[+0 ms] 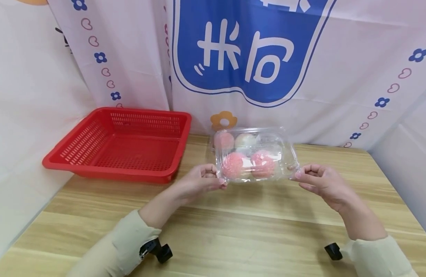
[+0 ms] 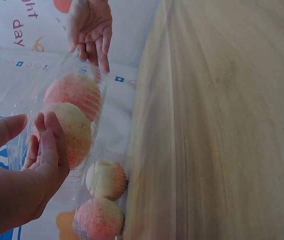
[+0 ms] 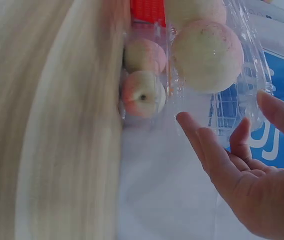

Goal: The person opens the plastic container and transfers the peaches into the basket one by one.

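Note:
Both hands hold a clear plastic clamshell box by its near corners. Inside are two pink peaches, side by side. My left hand pinches the left corner between thumb and fingers. At the right corner, my right hand pinches the thin rim, its other fingers loosely bent. The box is raised off the table and tilted, shown from both sides in the wrist views. Behind it, a second clear box with two paler peaches rests on the table by the backdrop, partly seen through the held box.
A red plastic basket with slotted sides stands at the table's back left, holding nothing visible. The wood-grain table meets a printed cloth backdrop at the rear, with white sheeting on the left.

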Demonstrator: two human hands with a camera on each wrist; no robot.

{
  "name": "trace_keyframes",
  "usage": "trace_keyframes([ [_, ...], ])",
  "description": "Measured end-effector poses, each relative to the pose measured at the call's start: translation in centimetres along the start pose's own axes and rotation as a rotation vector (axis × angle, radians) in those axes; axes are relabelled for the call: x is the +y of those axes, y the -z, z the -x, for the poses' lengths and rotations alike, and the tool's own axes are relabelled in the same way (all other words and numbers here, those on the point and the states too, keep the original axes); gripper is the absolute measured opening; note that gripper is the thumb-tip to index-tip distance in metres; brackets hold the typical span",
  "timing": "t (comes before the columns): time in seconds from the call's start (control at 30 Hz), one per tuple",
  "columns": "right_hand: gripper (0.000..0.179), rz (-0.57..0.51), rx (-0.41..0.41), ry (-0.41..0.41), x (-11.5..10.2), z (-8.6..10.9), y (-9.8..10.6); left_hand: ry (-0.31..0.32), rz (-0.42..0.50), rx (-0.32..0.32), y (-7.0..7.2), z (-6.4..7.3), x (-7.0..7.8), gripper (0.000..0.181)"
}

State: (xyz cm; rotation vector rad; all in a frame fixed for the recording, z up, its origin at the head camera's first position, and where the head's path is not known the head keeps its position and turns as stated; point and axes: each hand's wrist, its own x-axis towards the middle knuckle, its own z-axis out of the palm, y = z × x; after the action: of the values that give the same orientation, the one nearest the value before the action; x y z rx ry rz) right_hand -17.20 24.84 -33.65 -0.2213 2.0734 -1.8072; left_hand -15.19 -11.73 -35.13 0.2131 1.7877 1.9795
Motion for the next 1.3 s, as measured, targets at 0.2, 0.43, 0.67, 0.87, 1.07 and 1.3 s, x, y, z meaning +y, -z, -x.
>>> trace_keyframes([
  [0.2,0.004,0.039,-0.072,-0.017,0.6,-0.1,-0.7,0.014,0.001,-0.05,1.3,1.2,-0.5,0.012],
  [0.43,0.011,0.135,-0.146,-0.08,1.2,-0.2,-1.7,0.076,-0.046,-0.073,2.4,2.4,-1.0,0.009],
  [0.67,0.012,0.151,-0.186,-0.085,1.8,-0.3,-2.5,0.11,-0.078,-0.066,3.0,2.7,-1.5,0.012],
  [0.87,0.015,0.191,-0.212,-0.072,2.1,-0.3,-3.0,0.121,-0.086,-0.072,3.4,3.1,-2.0,0.018],
  [1.07,0.015,0.25,-0.211,-0.061,2.6,-0.3,-3.4,0.15,-0.076,-0.08,3.7,3.2,-2.4,0.022],
  [1.3,0.019,0.28,-0.209,-0.051,2.9,-0.3,-3.9,0.158,-0.088,-0.07,4.0,3.2,-2.7,0.02],
])
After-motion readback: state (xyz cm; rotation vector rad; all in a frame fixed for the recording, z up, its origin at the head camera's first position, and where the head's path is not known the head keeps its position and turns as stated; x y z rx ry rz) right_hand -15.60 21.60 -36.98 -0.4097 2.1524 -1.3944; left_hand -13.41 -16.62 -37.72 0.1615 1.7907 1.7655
